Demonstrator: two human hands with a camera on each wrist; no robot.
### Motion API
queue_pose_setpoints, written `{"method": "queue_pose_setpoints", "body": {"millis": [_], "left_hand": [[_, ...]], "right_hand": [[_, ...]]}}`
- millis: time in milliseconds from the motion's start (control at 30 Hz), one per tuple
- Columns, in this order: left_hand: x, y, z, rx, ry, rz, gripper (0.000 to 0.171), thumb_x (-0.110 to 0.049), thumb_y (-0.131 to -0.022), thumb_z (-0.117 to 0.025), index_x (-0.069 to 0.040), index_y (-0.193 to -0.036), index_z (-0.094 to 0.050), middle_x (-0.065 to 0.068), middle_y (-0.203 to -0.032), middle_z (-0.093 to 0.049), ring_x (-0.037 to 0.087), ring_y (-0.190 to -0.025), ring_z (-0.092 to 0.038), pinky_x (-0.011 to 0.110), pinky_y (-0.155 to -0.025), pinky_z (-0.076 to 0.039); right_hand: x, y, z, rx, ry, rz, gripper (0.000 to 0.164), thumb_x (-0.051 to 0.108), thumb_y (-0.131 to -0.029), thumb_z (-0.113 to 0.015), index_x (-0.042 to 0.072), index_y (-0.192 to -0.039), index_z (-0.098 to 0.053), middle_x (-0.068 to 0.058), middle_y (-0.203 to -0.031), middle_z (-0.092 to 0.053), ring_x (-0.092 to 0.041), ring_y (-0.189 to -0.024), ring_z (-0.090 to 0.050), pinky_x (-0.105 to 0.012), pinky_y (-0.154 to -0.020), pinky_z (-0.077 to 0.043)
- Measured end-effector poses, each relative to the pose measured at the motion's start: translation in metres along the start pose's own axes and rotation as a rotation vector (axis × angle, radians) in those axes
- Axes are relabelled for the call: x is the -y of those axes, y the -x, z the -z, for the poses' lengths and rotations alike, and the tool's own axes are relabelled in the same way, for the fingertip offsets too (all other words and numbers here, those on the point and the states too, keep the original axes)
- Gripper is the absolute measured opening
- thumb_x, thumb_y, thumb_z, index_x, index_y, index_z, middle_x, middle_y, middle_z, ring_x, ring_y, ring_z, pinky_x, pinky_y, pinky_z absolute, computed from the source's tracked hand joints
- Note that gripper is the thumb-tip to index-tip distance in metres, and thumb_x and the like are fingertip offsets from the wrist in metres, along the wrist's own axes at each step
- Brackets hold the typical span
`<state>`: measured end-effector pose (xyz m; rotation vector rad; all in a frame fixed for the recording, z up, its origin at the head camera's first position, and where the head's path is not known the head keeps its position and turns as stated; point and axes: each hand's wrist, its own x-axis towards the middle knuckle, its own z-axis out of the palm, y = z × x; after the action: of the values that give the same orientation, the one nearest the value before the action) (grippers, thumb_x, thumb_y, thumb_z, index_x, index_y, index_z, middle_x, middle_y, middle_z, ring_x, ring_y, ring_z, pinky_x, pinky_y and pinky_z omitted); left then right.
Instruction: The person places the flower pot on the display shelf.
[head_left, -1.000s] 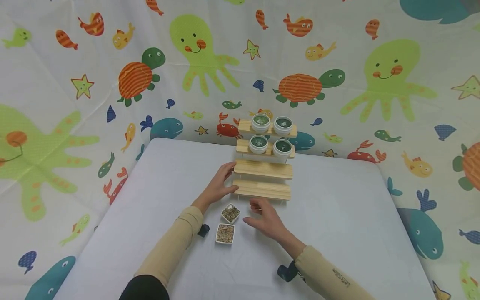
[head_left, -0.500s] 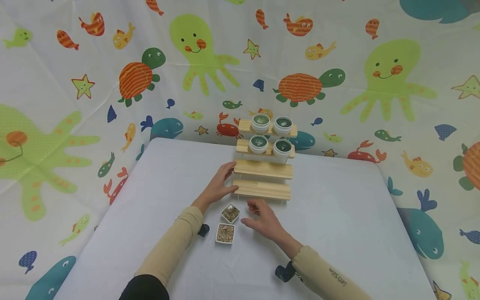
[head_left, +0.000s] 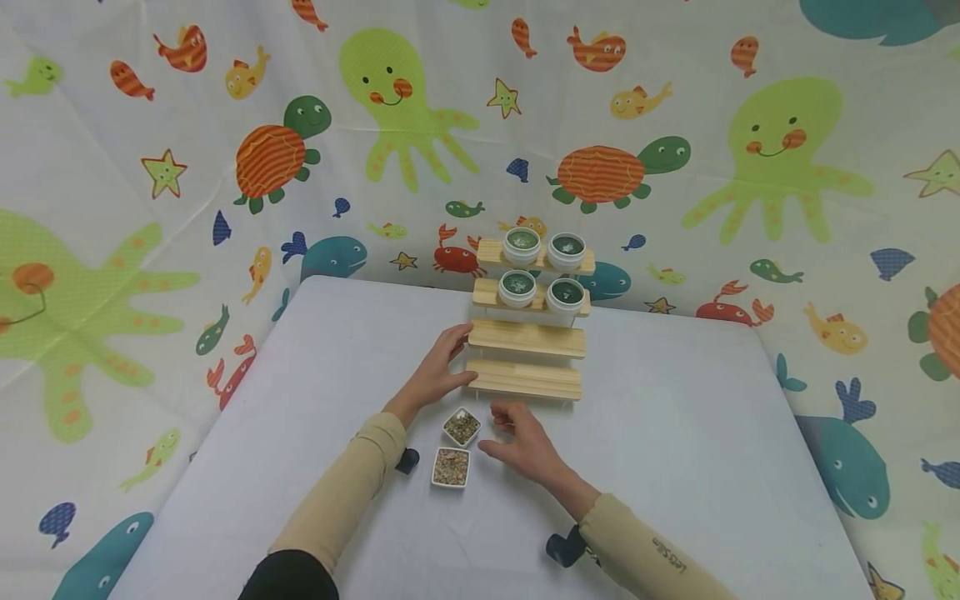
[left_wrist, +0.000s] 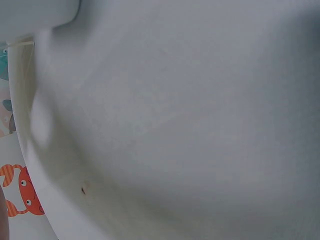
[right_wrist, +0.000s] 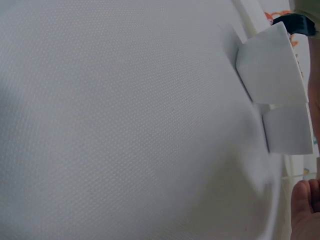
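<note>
A four-tier wooden display stand (head_left: pixel 525 377) is on the white table. At its left end is my left hand (head_left: pixel 433 371), fingertips at one plank's end and thumb touching the lowest plank. My right hand (head_left: pixel 525 442) hovers in front of the stand, fingers loosely bent, with nothing visible in it. Just left of it are a diamond-turned white dish (head_left: pixel 461 427) and a second square dish (head_left: pixel 451 467), both filled with brownish bits. In the right wrist view both dishes (right_wrist: pixel 272 65) show from the side, with fingers (right_wrist: pixel 301 200) at the lower right.
Round white tubs with green tops, such as the front left tub (head_left: pixel 517 287), occupy the two upper tiers. Behind the table (head_left: pixel 675 417) hangs a cloth (head_left: pixel 480 125) printed with sea animals. Dark wrist devices (head_left: pixel 566 546) sit by the sleeves.
The right hand has drifted slightly left and toward me, nearer the dishes. The left hand, the stand and the dishes have stayed in place.
</note>
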<state>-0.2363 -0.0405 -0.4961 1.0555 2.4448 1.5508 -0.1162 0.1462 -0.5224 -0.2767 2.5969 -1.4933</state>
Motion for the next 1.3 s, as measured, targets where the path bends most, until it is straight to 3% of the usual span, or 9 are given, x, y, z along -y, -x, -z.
{"method": "queue_pose_setpoints", "body": {"millis": [267,500,600,733,1000,1300], "left_hand": [[0.005,-0.002,-0.002,-0.015,-0.002,0.030,0.077,-0.001,-0.079,-0.070,0.003,-0.142,-0.025,0.021,-0.144,-0.027,0.032,-0.130,-0.036,0.033,-0.112,-0.032],[0.003,-0.007,-0.002,-0.069,0.040,0.057,0.064,-0.002,-0.083,-0.065,0.008,-0.136,-0.032,0.025,-0.138,-0.035,0.037,-0.126,-0.040,0.044,-0.109,-0.036],[0.017,-0.012,-0.003,-0.108,0.070,0.084,0.058,-0.006,-0.085,-0.063,0.005,-0.135,-0.036,0.022,-0.136,-0.039,0.035,-0.125,-0.042,0.046,-0.108,-0.038],[0.030,-0.018,-0.001,-0.136,0.056,0.128,0.052,-0.016,-0.089,-0.061,-0.002,-0.134,-0.041,0.015,-0.133,-0.044,0.028,-0.124,-0.045,0.038,-0.107,-0.041],[0.031,-0.027,0.010,-0.079,0.004,0.136,0.052,-0.026,-0.087,-0.063,-0.004,-0.131,-0.047,0.011,-0.131,-0.048,0.023,-0.123,-0.047,0.026,-0.104,-0.043],[0.034,-0.031,0.015,-0.031,0.050,0.140,0.050,-0.020,-0.085,-0.066,-0.002,-0.129,-0.049,0.013,-0.129,-0.049,0.026,-0.123,-0.048,0.026,-0.104,-0.043]], "right_hand": [[0.001,0.001,0.001,-0.002,0.009,-0.006,0.062,0.027,-0.076,-0.075,0.000,-0.126,-0.048,-0.012,-0.115,-0.052,-0.022,-0.106,-0.055,-0.030,-0.096,-0.051],[-0.002,0.001,0.001,-0.012,0.020,-0.001,0.062,0.027,-0.075,-0.075,-0.001,-0.124,-0.049,-0.013,-0.113,-0.053,-0.021,-0.104,-0.055,-0.031,-0.094,-0.052],[-0.002,0.002,0.001,-0.016,0.019,-0.003,0.062,0.026,-0.075,-0.075,-0.001,-0.124,-0.049,-0.013,-0.113,-0.053,-0.021,-0.104,-0.055,-0.030,-0.094,-0.052],[-0.002,0.003,0.001,-0.015,0.014,-0.003,0.061,0.026,-0.075,-0.075,-0.001,-0.124,-0.049,-0.013,-0.113,-0.053,-0.021,-0.104,-0.056,-0.032,-0.094,-0.052],[-0.003,0.005,0.002,-0.021,0.005,-0.011,0.062,0.027,-0.076,-0.075,-0.001,-0.125,-0.049,-0.012,-0.115,-0.053,-0.021,-0.105,-0.055,-0.030,-0.095,-0.051],[-0.003,0.005,0.001,-0.017,0.019,-0.006,0.061,0.028,-0.077,-0.073,0.001,-0.125,-0.049,-0.010,-0.115,-0.052,-0.020,-0.105,-0.055,-0.031,-0.095,-0.051]]}}
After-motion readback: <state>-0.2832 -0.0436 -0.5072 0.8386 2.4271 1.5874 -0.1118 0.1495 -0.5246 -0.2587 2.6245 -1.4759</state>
